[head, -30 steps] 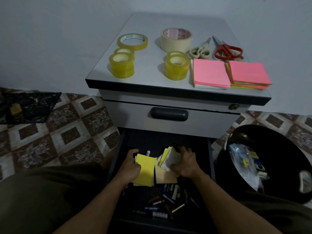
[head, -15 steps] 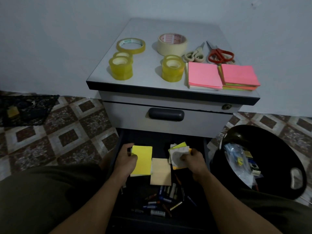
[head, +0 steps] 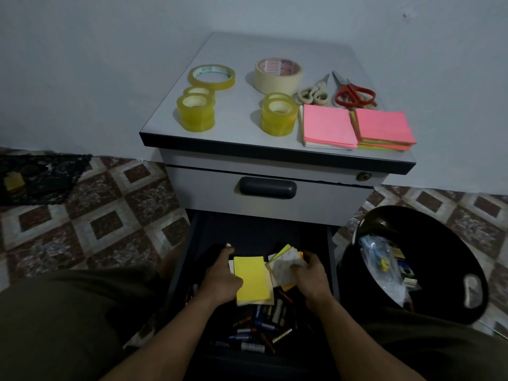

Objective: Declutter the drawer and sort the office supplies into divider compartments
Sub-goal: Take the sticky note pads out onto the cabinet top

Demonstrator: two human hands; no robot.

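Observation:
The lower drawer of a grey cabinet stands open, dark inside. My left hand grips a yellow pad of sticky notes lying over a tan pad. My right hand holds a loose bundle of white and yellow notes just right of the pad. Several pens and markers lie in the front of the drawer. On the cabinet top sit tape rolls, two pairs of scissors and pink note pads.
A black bin with plastic wrappers and scraps stands on the floor right of the drawer. A dark cloth lies on the patterned tiles at left. The closed upper drawer has a dark handle. My knees frame the drawer.
My left hand slid the yellow pad rightward onto the tan pad, covering most of it. My right hand with the loose notes stayed beside it, now touching the pad's edge.

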